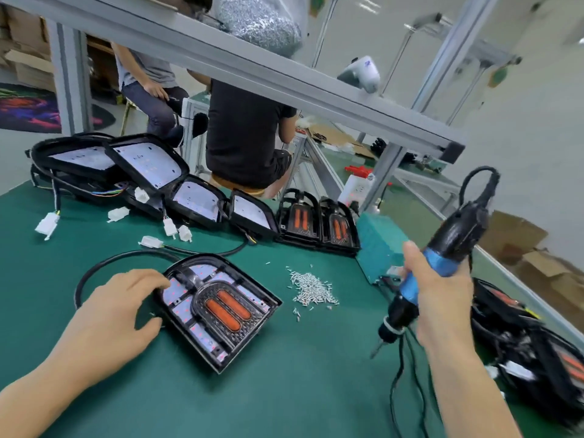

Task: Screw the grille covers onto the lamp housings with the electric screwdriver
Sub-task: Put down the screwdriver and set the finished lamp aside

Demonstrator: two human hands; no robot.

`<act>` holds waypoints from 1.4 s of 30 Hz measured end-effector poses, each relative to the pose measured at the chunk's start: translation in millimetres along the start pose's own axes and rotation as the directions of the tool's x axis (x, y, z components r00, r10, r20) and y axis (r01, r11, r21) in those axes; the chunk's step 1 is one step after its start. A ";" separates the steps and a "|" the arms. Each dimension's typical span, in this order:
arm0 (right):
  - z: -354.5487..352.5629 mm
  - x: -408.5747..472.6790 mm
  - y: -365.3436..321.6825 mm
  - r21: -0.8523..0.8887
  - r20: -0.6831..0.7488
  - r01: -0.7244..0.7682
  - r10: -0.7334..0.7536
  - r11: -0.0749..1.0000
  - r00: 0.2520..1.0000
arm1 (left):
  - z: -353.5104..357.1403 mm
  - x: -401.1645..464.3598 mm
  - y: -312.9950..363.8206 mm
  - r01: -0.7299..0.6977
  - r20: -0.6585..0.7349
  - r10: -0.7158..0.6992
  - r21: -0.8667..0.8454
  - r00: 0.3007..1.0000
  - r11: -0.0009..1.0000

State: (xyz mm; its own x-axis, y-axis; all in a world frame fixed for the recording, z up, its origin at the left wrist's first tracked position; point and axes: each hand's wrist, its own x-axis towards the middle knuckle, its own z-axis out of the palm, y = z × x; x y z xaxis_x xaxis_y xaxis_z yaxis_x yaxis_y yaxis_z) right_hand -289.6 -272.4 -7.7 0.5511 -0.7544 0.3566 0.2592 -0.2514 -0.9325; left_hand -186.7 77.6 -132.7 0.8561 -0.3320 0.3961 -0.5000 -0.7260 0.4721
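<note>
Head view: left hand (117, 308) presses spread fingers on lamp housing (221, 308); right hand (439, 298) grips electric screwdriver (442, 263), which should descend vertical, bit seated squarely.

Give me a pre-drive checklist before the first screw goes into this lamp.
1. Left hand steadying the lamp housing: ok, resting on its left edge.
2. Grille cover seated in the housing: ok, looks in place.
3. Right hand gripping the electric screwdriver: ok.
4. Screw on the bit: cannot tell, blurred.
5. Bit over a screw hole: not ok, off to the right.
6. Loose screws nearby: ok.
</note>
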 end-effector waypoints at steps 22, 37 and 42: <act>2.9 39.8 103.0 -0.916 0.250 0.354 0.419 -0.191 0.873 | 16.6 -7.4 -18.8 0.512 -0.052 -0.510 0.146 0.859 0.847; 103.3 -37.4 57.5 -0.651 0.694 0.078 0.550 0.755 0.465 | 21.2 -9.7 22.8 0.539 0.050 -0.569 0.264 0.821 0.800; 115.4 -58.3 71.9 -0.510 0.726 -0.272 0.578 0.816 0.372 | 19.4 -4.5 36.5 0.549 0.035 -0.572 0.244 0.819 0.800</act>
State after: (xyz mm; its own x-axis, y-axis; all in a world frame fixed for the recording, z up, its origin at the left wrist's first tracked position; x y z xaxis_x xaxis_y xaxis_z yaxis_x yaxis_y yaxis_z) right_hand -211.5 -176.5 -89.0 0.9308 0.0144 -0.3652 -0.3432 -0.3092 -0.8869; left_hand -206.3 40.9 -132.5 0.9921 0.1227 0.0268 0.1016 -0.9097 0.4026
